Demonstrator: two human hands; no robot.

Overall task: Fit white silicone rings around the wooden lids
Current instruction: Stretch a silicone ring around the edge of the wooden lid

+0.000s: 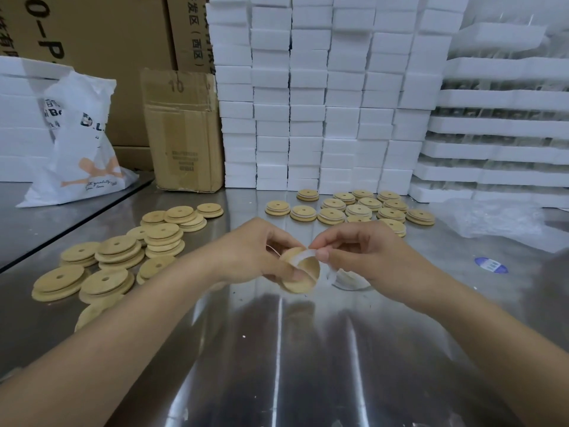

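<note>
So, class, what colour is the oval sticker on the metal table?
The sticker is blue with a white mark; head view.

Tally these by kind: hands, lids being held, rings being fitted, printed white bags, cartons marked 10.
Hands: 2 (left hand, right hand)
Held lid: 1
Pinched ring: 1
Printed bag: 1
Marked carton: 1
Total: 6

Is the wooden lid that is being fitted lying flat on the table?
No: the left hand holds the wooden lid tilted above the table while the right hand pinches the white ring.
</note>
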